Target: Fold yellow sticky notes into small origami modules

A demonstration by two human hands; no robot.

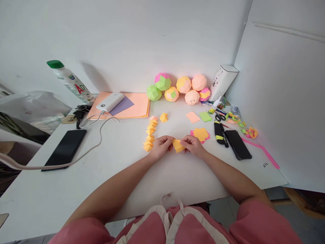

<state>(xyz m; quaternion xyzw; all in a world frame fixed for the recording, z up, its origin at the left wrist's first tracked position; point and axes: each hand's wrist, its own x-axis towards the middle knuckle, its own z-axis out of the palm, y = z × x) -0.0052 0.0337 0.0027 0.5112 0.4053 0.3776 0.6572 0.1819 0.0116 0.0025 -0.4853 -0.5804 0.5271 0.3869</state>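
Observation:
A folded yellow-orange paper piece [178, 145] is held between my two hands, just above the table. My left hand [162, 145] pinches its left side, and my right hand [192, 145] grips its right side with the thumb on top. Left of my left hand runs a column of folded yellow paper units [150, 131], with one more folded unit [164, 117] beside its top. Near my right hand lie yellow paper sheets [201, 134] over pink ones. Beyond them are a peach paper stack [193, 117] and a green paper stack [205, 116].
Several faceted paper balls [183, 84] line the wall. On the right are a cutter [218, 133], scissors [220, 117], a glue bottle [215, 104], a phone [238, 144] and paper scraps. Leftward, a power bank [110, 102], its cable, another phone [64, 149] and a bottle [72, 83].

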